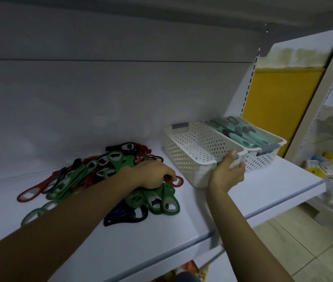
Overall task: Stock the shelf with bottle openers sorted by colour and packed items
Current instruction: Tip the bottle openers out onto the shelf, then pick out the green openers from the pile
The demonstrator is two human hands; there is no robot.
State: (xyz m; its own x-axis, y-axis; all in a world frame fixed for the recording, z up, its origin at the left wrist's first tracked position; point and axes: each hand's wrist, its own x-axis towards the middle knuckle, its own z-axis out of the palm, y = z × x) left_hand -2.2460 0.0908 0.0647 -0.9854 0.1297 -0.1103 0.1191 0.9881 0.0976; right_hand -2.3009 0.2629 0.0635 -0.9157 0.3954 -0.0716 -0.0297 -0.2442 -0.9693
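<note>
Bare forearms (60, 226) stretch from the bottom edge over a white shelf (182, 231). Centre left lies a mixed pile of bottle openers (92, 171), green, red and dark. Right of centre stand an empty white basket (184, 151) and, touching it, a second basket (261, 157) of teal packed items (241, 131). The right hand (227, 173) curls its fingers round the empty basket's near end; the left hand (153, 176), on the pile, pinches a red opener (179, 182).

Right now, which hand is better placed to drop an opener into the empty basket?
The left hand: it pinches a red opener right beside the empty basket. The right hand is busy gripping that basket's near end.
</note>
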